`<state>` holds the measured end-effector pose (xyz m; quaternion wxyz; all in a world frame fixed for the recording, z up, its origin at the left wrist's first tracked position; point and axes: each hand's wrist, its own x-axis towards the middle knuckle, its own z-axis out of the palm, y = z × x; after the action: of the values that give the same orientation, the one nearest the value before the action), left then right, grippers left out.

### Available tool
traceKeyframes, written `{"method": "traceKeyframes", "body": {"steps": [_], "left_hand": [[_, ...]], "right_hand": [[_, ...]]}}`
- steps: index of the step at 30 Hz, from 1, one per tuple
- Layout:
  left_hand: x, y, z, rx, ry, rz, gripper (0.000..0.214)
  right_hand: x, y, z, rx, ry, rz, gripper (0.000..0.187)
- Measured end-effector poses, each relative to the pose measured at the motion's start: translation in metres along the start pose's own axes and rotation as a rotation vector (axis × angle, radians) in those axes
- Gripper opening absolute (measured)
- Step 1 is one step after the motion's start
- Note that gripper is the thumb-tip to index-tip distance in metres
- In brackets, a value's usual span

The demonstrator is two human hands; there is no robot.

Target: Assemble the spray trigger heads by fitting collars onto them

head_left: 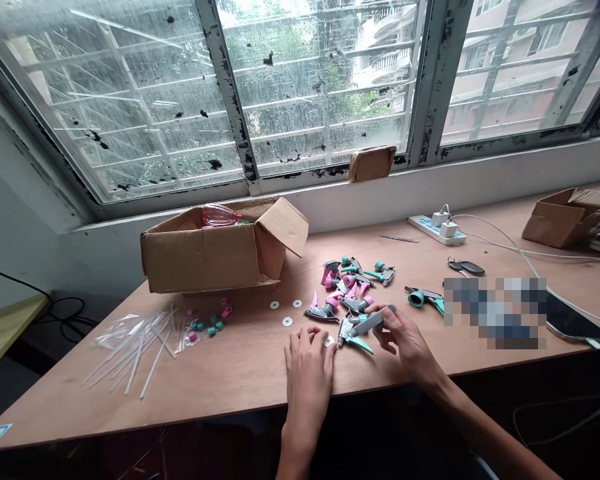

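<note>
On my feed the right hand (405, 341) has its fingers (387, 328) closed around the grey barrel of a trigger sprayer head (356, 333), which has a teal trigger and sits just above the bench (240, 390), close to the front edge. I read that as a firm pinch, not a loose touch. The left hand (306, 373) lies palm down on the bench with its fingers spread open and holding nothing, the fingertips just beside the sprayer head and a small white washer (329, 341).

Behind the hands I can make out a loose pile of grey, teal and pink sprayer parts (347, 283), and three more washers (286, 312) lie to the left of it. Further left, I see clear plastic tubes (135, 353) on a thin plastic bag, next to small pink and teal caps (207, 321). An open cardboard box (200, 259) stands at the back with a pink plastic bottle (220, 215) inside. To the right, a separate teal-handled sprayer (425, 299) lies near a power strip (436, 230), a set of keys (465, 267) and a phone (575, 320), and one patch there is pixelated beyond reading
</note>
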<state>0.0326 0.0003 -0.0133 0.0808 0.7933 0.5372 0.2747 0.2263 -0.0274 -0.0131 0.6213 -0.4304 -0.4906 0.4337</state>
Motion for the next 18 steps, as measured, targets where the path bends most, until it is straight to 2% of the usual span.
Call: {"method": "traceKeyframes", "body": {"steps": [1, 3, 6, 8, 12, 14, 18], "left_hand": [[0.0, 0.0, -0.001, -0.023, -0.008, -0.006, 0.014], [0.001, -0.001, -0.003, -0.083, -0.011, -0.03, 0.009], [0.002, -0.005, -0.003, -0.168, -0.001, -0.072, 0.004], [0.002, -0.008, -0.002, -0.256, -0.004, -0.098, 0.006], [0.002, -0.014, 0.0, -0.553, 0.007, -0.156, 0.015], [0.001, -0.014, -0.002, -0.668, 0.012, -0.164, 0.015], [-0.001, -0.013, -0.008, -0.825, 0.018, -0.168, 0.019]], "right_hand": [[-0.002, 0.002, 0.001, 0.021, -0.006, -0.024, 0.044], [-0.009, 0.003, 0.003, 0.038, -0.1, -0.08, 0.044], [-0.019, 0.001, 0.008, -0.058, -0.362, -0.134, 0.04], [-0.022, -0.001, 0.013, -0.138, -0.485, -0.09, 0.037], [-0.016, -0.001, 0.017, -0.13, -0.464, 0.04, 0.054], [-0.012, 0.0, 0.016, -0.101, -0.46, 0.057, 0.055], [-0.008, 0.003, 0.016, -0.026, -0.534, 0.097, 0.052]]}}
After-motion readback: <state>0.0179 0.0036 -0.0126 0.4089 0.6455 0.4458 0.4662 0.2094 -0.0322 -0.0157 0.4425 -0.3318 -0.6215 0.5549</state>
